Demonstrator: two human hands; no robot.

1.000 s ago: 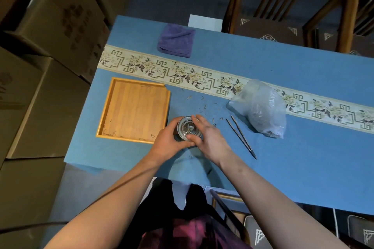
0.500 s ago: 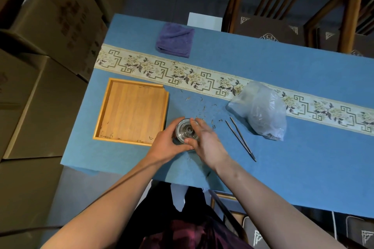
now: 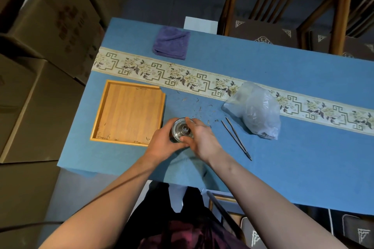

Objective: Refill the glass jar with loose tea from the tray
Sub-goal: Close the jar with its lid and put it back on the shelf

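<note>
The jar stands upright on the blue table, close to its near edge and just right of the tray. A glass lid with a small knob sits on the jar's mouth. The left hand wraps the jar's left side, fingers curled around the glass. The right hand grasps the jar from the right, thumb and fingertips on the lid's rim. The two hands meet at the jar's near side.

The tray lies toward the table's left edge, its floor almost bare, with a few tea bits along its near rim. More loose tea is scattered on the cloth just beyond the jar. Tweezers lie right of the hands, tips pointing to the near edge. A plastic bag sits beyond them, partly on the patterned runner. A purple cloth rests near the far edge
</note>
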